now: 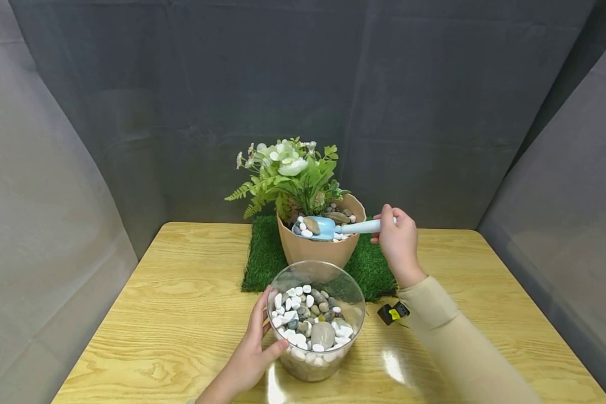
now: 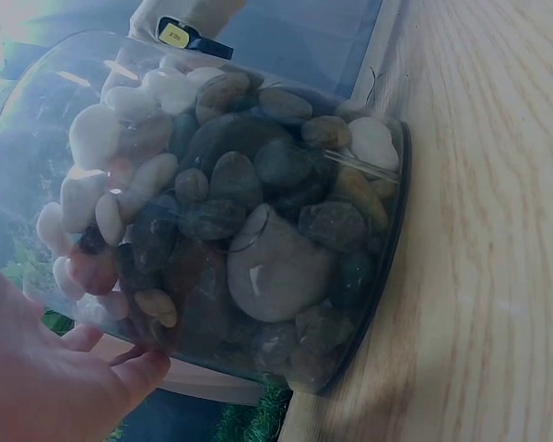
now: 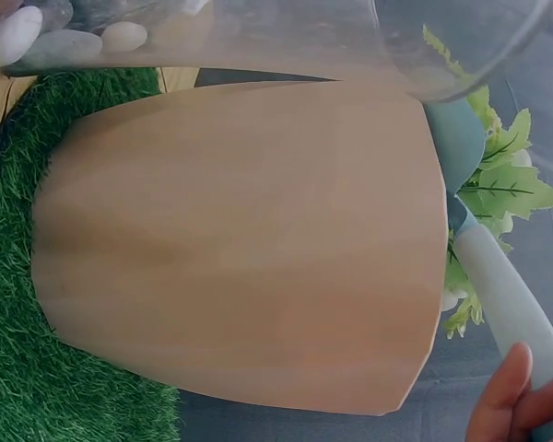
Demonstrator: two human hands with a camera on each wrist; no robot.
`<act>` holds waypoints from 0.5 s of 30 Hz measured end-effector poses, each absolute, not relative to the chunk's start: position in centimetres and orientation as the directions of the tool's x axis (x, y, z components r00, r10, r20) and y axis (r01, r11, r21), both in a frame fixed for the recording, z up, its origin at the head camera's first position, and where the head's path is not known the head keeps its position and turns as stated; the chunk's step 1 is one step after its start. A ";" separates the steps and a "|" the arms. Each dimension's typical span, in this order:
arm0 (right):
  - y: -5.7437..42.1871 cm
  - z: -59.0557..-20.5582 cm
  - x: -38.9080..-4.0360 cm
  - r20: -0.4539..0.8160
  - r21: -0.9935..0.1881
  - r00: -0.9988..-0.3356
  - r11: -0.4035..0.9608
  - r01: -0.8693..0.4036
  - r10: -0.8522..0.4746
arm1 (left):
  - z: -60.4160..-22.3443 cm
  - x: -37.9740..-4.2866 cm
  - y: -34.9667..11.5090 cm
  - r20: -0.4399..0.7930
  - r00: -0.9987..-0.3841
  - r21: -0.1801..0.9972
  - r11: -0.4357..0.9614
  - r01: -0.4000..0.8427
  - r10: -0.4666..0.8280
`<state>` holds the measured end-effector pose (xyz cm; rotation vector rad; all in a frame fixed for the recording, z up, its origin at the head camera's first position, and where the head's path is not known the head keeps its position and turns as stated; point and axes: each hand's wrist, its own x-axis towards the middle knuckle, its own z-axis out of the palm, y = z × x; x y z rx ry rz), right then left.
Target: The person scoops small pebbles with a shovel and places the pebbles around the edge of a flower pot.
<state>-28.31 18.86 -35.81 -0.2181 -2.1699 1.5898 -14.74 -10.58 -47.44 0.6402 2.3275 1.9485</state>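
Note:
My right hand (image 1: 399, 238) grips the pale handle of a small blue garden trowel (image 1: 325, 228). Its scoop carries a brown stone and several white pebbles over the rim of a tan flowerpot (image 1: 318, 252). The pot holds a plant (image 1: 293, 174) with white flowers and green leaves, with pebbles around its base. In front stands a clear container (image 1: 315, 367) of white and grey stones, and my left hand (image 1: 255, 345) holds its left side, thumb near the rim. In the left wrist view, fingertips (image 2: 143, 373) touch the container's clear wall.
The pot stands on a green artificial-grass mat (image 1: 262, 261) on a wooden table (image 1: 182, 314). A small black device with a yellow label (image 1: 394, 313) is beside the right sleeve. Dark cloth (image 1: 207, 112) hangs behind, with grey cloth on both sides.

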 end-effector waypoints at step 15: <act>18.6 -36.0 -28.6 0.269 -0.933 -0.888 0.329 -0.144 0.374 | -47.6 -14.8 -10.5 0.226 -0.917 0.952 0.125 0.280 0.329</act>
